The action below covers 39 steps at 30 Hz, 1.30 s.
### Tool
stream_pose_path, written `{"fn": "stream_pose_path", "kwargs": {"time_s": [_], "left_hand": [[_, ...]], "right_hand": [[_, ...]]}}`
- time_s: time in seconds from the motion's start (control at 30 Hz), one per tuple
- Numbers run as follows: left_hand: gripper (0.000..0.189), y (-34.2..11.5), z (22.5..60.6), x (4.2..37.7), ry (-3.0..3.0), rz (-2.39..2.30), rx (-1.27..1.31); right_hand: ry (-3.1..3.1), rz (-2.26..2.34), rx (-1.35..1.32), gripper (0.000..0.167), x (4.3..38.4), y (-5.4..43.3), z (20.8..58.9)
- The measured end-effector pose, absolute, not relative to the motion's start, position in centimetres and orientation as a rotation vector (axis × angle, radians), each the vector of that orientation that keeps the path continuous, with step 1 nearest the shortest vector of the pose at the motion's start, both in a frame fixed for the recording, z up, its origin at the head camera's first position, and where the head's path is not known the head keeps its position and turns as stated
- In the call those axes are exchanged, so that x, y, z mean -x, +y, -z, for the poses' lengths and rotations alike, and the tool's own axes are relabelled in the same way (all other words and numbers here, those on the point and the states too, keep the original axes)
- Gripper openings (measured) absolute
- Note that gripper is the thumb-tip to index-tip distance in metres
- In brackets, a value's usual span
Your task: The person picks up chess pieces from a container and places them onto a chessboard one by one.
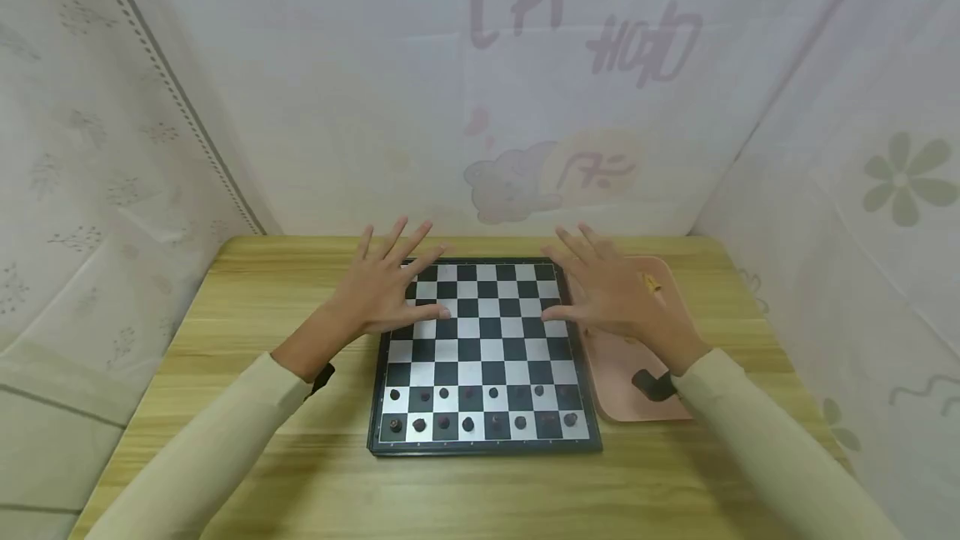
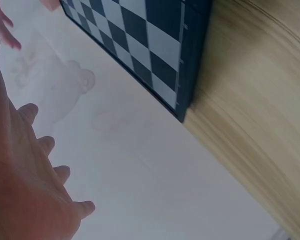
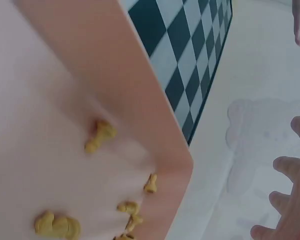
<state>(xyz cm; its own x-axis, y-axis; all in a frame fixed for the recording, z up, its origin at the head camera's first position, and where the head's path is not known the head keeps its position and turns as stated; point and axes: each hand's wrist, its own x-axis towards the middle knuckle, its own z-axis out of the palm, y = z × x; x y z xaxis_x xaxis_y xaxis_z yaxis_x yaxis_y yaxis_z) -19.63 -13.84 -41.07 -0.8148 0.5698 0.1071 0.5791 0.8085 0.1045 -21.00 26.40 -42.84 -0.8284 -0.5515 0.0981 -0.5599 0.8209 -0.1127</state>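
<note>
A black-and-white chessboard (image 1: 480,329) lies on the wooden table, with several dark chess pieces (image 1: 468,423) in the two rows nearest me. My left hand (image 1: 382,290) is spread over the board's left edge, fingers straight and holding nothing. Over the right edge, my right hand (image 1: 603,290) is likewise spread and bare, partly covering a pink tray (image 1: 615,394). Yellow chess pieces (image 3: 101,135) lie scattered in that tray in the right wrist view. The left wrist view has the left hand (image 2: 30,185) beside the board's corner, its fingers extended.
The wooden table (image 1: 285,448) ends at a back edge against a pale printed cloth (image 1: 360,107). More patterned cloth hangs at the left and right sides. A dark strap (image 1: 654,385) sits at the right wrist, above the tray.
</note>
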Motion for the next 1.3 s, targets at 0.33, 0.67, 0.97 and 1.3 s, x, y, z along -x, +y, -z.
{"fn": "stream_pose_path", "kwargs": {"time_s": [0.33,0.67,0.97,1.3], "left_hand": [[0.1,-16.8,41.2,20.8,-2.962,0.211,0.8],[0.101,-19.6,41.4,21.4,-3.02,0.179,0.656],[0.106,-21.3,41.8,21.4,-3.054,0.135,0.572],[0.112,-21.9,42.0,21.3,-3.055,0.127,0.539]], "right_hand": [[-3.01,-0.19,-0.745,0.103,22.5,29.5,42.2],[-3.055,-0.211,-0.618,0.103,23.5,32.4,43.1],[-3.081,-0.16,-0.486,0.106,23.3,34.5,43.4],[-3.08,-0.128,-0.437,0.107,23.0,35.4,43.5]]}}
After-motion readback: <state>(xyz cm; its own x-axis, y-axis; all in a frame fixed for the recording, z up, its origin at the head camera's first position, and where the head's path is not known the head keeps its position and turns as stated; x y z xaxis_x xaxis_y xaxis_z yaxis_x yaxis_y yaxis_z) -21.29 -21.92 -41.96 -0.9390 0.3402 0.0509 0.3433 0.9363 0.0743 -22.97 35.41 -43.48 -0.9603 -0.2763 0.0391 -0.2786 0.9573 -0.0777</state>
